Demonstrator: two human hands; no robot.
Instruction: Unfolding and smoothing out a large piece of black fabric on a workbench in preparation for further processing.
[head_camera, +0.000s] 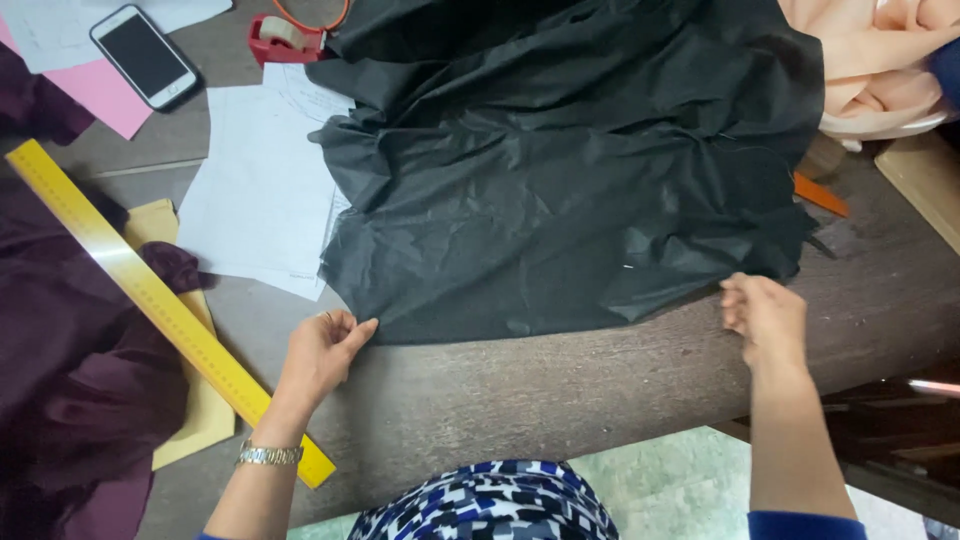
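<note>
A person in a blue-and-white patterned top leans over the dark wooden desk (560, 390), left hand (322, 352) and right hand (764, 314) each pinching a near corner of the crumpled black fabric sheet (560, 170), its front edge pulled straight, the rest wrinkled; a long yellow ruler (150, 290) lies alongside.

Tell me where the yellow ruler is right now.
In the head view, the yellow ruler lies diagonally on the table's left side, over dark purple fabric and a tan envelope, just left of the left hand.
</note>
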